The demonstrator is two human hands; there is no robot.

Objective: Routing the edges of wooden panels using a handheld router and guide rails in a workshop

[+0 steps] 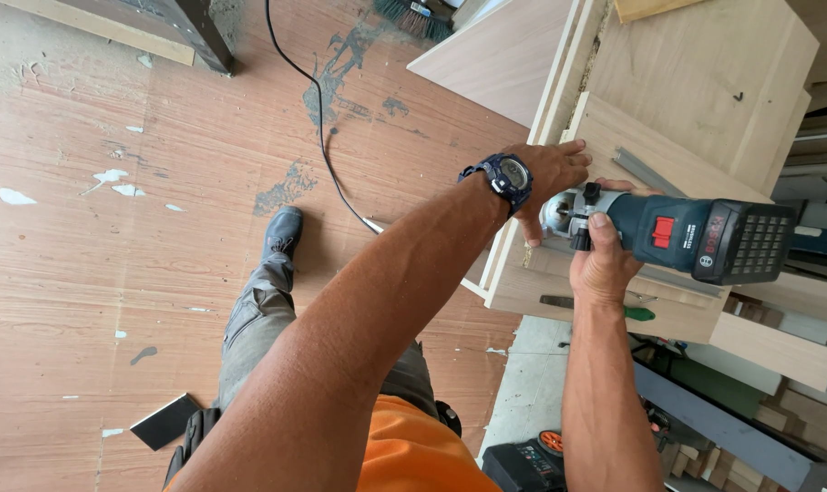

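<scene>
Gripping a blue cordless trimmer (678, 235) at its base, the right hand (600, 264) had its fingers closed around the tool's body, just behind the silver collar and black knob. The trimmer lay sideways against the pale edge of a wood panel (655, 150), its battery end pointing away to the right. The left hand (550, 173), a dark watch (509, 178) on its wrist, rested flat on the panel beside the tool's nose, fingers spread and holding nothing, seemingly steadying the board.

The step in hand looked like trimming or routing along the panel's edge, with the cutter at or near the wood; whether the bit was touching could not be told. Any further pass would likely call for a firm two-handed hold, the base kept square to the edge and the left fingers kept away from the cutter.

More boards (513, 55) were stacked around the panel. A green-handled tool (636, 313) lay on the lower board just beneath the right hand. A black cable (322, 137) trailed across the scuffed wooden floor (113, 273), where the person's boot (281, 232) stood.
</scene>
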